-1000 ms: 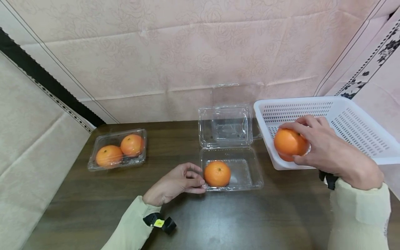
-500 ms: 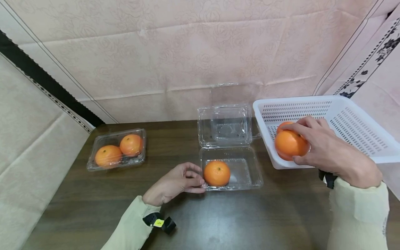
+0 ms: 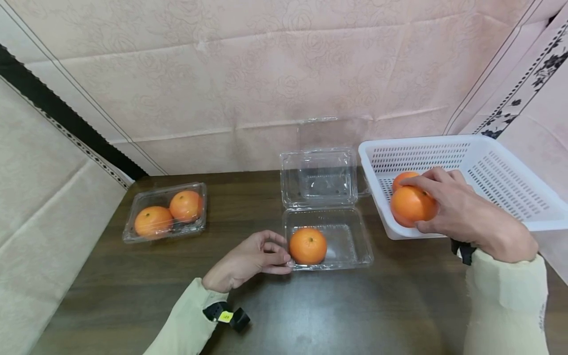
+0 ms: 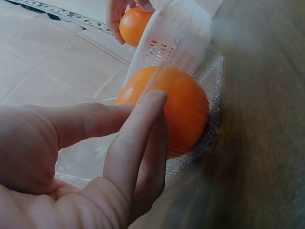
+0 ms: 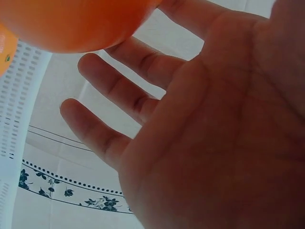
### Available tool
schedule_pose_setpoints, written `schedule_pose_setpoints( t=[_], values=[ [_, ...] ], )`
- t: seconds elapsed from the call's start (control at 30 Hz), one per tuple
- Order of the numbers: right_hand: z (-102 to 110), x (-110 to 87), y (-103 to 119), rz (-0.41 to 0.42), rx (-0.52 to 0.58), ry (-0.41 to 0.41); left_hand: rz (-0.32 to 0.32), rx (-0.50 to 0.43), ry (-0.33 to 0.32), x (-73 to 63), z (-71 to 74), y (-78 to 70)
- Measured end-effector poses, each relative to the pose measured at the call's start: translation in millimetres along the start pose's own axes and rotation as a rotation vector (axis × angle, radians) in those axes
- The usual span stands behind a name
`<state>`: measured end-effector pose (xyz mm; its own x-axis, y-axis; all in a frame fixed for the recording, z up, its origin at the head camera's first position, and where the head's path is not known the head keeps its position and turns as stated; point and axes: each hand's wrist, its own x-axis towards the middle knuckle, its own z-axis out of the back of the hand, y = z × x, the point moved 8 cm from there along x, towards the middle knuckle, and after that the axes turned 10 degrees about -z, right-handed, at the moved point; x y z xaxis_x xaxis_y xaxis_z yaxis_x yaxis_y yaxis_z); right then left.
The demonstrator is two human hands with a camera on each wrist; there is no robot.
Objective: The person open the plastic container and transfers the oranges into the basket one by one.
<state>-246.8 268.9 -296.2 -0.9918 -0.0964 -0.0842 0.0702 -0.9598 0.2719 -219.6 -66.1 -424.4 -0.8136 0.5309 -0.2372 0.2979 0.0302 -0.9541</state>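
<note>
My right hand (image 3: pixel 475 214) holds an orange (image 3: pixel 412 206) between thumb and fingers, over the near left side of a white perforated basket (image 3: pixel 514 172). Behind it, a second orange (image 3: pixel 403 178) shows partly, inside the basket. With my left hand (image 3: pixel 250 261) I pinch the front left corner of an open clear plastic clamshell container (image 3: pixel 348 246); its lid (image 3: pixel 319 180) stands tipped back. One orange (image 3: pixel 308 246) sits in the left half of the container's base, right beside my fingertips. The left wrist view has thumb and finger (image 4: pixel 147 119) meeting at the clear wall, overlapping that orange (image 4: pixel 188 105).
A closed clear container (image 3: pixel 201 227) with two oranges (image 3: pixel 154 221) stands at the left of the dark wooden table (image 3: pixel 248 212). Pale patterned cloth (image 3: pixel 266 84) hangs behind the table. Another clear plastic piece (image 3: pixel 333 130) rises behind the open lid.
The held orange has dipped slightly at the basket, and a second orange has come into view behind it. The left hand has stayed at the container's corner.
</note>
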Motion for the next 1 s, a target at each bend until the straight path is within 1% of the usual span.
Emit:
schedule_pose_setpoints(
  t=[0.17,0.53,0.73,1.0],
  values=[
    [-3.2,1.7,-2.3,-0.023,0.004,0.025,-0.002,0.007,-0.001,-0.3,0.4,0.2],
    [-5.1,2.8,-0.9,-0.012,-0.006,0.026,-0.008,0.002,0.000,0.0,-0.9,0.6],
    [-7.3,5.0,-2.4,-0.046,-0.023,0.047,-0.004,0.008,-0.003,0.0,-1.3,0.8],
    [-9.9,9.4,-3.6,-0.073,-0.044,0.044,-0.003,0.002,-0.003,0.3,-0.8,1.3]
  ],
)
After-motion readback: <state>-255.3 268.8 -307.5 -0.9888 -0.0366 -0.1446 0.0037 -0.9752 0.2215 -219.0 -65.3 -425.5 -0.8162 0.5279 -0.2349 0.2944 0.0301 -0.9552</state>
